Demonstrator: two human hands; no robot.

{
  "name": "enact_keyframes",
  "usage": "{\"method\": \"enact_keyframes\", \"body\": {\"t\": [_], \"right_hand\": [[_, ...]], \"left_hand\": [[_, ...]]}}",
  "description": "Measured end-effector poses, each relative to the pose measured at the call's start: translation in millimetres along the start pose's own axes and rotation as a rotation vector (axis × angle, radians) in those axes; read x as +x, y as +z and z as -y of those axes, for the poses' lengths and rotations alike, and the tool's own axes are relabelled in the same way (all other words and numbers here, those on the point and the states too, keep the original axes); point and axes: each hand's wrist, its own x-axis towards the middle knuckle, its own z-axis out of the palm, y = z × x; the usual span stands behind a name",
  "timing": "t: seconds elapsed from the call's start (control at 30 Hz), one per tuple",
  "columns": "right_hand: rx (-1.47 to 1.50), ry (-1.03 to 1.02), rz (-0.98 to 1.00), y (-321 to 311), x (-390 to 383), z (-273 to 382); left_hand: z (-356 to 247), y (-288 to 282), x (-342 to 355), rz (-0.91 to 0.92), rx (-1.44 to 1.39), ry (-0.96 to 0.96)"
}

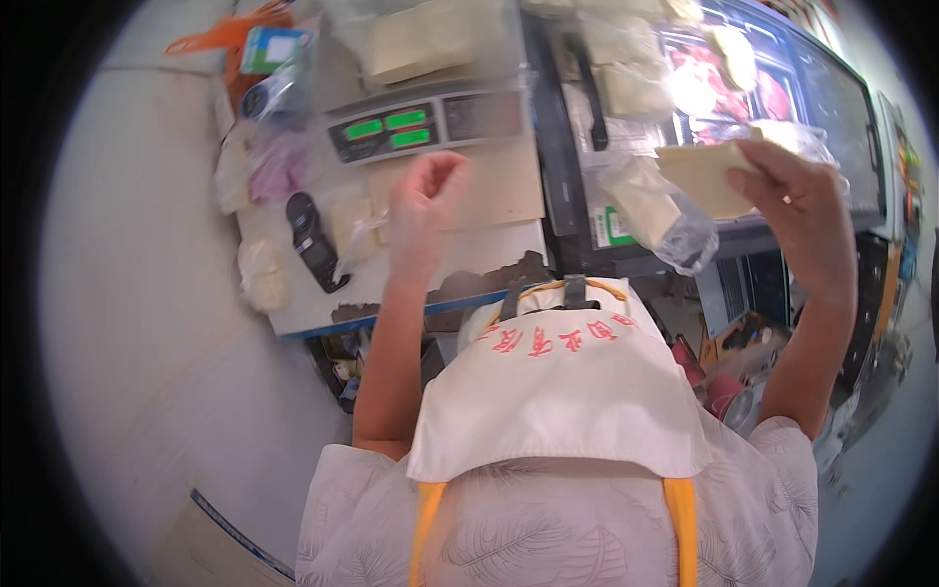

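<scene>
My right hand (797, 196) pinches the edge of a flat, pale yellow stack of dough wrappers (699, 176), raised over the front of the glass-topped case. Beside that stack, a clear plastic bag (646, 201) with a pale block inside lies at the case's near edge. Over the counter, just below the digital scale (411, 132), my left hand (427, 201) is up with its fingers curled in, slightly blurred. Nothing shows in it. A light brown board (494, 186) lies under the scale. On the scale's pan sits a pale yellow stack (430, 39) under clear plastic.
A black handheld device (313, 240) lies at the counter's left, among small bagged pale goods (264, 274). An orange bag (230, 39) and a blue-green box (274, 49) are at the far left. The glass-topped case (831, 108) holds bagged goods and pink-red packs.
</scene>
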Motion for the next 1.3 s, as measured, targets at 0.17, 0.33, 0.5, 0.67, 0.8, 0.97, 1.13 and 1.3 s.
{"method": "enact_keyframes", "body": {"t": [0.17, 0.33, 0.5, 0.67, 0.8, 0.97, 1.13, 1.3], "right_hand": [[-0.032, 0.173, 0.031, 17, -42, -89], [0.048, 0.225, -0.069, 91, -46, -174], [0.063, 0.162, -0.022, 136, -48, -216], [0.237, 0.321, 0.114, 156, -23, -269], [0.369, 0.404, 0.019, 181, -14, -313], [0.426, 0.422, 0.051, 186, -7, -321], [0.149, 0.422, -0.005, 184, -6, -318], [-0.323, 0.308, 0.106, 162, -39, -302]], "left_hand": [[3, 119, -24, 0.253, 0.362, 0.231], [28, 224, 1, 0.224, 0.547, 0.678], [47, 253, 19, 0.340, 0.434, 0.586], [33, 246, 9, 0.360, 0.350, 0.331], [24, 247, 4, 0.355, 0.341, 0.192], [20, 248, 2, 0.334, 0.316, 0.202], [18, 251, 3, 0.329, 0.282, 0.197], [23, 250, 5, 0.272, 0.332, 0.354]]}}
